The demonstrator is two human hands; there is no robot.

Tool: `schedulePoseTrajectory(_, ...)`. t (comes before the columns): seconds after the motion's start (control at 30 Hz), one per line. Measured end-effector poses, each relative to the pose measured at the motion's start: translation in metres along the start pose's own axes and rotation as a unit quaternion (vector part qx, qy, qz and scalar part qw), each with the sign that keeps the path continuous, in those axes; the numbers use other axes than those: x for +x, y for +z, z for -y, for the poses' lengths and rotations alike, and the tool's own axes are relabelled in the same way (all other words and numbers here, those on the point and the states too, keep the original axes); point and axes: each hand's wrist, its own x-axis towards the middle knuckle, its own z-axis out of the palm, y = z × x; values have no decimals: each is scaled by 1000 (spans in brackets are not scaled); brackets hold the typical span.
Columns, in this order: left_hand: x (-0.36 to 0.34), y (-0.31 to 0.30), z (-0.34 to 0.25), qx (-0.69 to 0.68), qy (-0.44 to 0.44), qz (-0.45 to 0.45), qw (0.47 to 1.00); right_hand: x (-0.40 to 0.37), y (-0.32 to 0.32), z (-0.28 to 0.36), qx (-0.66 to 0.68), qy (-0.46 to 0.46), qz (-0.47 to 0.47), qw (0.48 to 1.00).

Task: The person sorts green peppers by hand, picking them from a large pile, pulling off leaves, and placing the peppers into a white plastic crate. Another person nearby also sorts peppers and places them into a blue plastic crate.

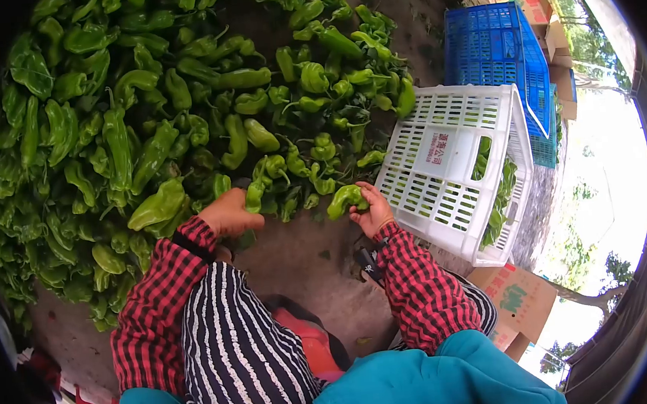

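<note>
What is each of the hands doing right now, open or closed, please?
Left hand: closed on a green pepper.
Right hand: closed on a second green pepper, near the white crate.

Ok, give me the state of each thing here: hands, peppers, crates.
left hand: closed on a green pepper at the pile's edge
right hand: closed on a second pepper
pepper pile: heaped loose on the ground
white crate: open-topped, peppers inside
blue crate: behind the white one, contents hidden
</note>
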Motion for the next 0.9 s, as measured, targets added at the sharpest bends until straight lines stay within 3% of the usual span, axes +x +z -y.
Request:
schedulePoseTrajectory(0.07, -1, 1, 1, -26, 2, -14, 1000, 0, 1, -4, 82, 33, 5, 996)
schedulePoseTrajectory(0.13, 1, 3, 6, -26, 31, -33, 999, 6, 9, -8, 29, 60, 8, 998)
schedulePoseTrajectory(0.17, 2, 3, 7, -26, 61, -51, 997, 17, 12, -17, -172, -15, 22, 985)
schedulePoseTrajectory(0.2, 0, 2, 6, -26, 59, -52, 997, 25, 16, -26, -365, -89, 34, 926)
schedulePoseTrajectory(0.23, -4, 1, 2, -66, 36, -61, 995, 18, 31, -26, -516, -232, -7, 825)
schedulePoseTrajectory(0.37, -11, -4, -1, -145, -21, -64, 987, 22, 73, -24, -617, -147, -93, 767)
schedulePoseTrajectory(0.53, -1, 0, 10, -192, -15, -76, 978, 33, 70, 10, -688, -144, -41, 710)
schedulePoseTrajectory(0.6, 0, -1, 12, -206, -28, -87, 974, 38, 53, 28, -463, -12, 122, 878)
schedulePoseTrajectory(0.63, 2, -2, 14, -208, -13, -67, 976, 32, 46, 28, -342, -26, 146, 928)
schedulePoseTrajectory(0.67, 3, -2, 15, -210, 3, -47, 977, 27, 38, 32, -345, -25, 144, 927)
schedulePoseTrajectory(0.73, 2, -2, 12, -217, 10, -45, 975, 5, 33, 50, -114, 61, 221, 967)
schedulePoseTrajectory(0.9, 0, -1, 9, -241, 10, -57, 969, -26, 46, 65, -56, 41, 272, 960)
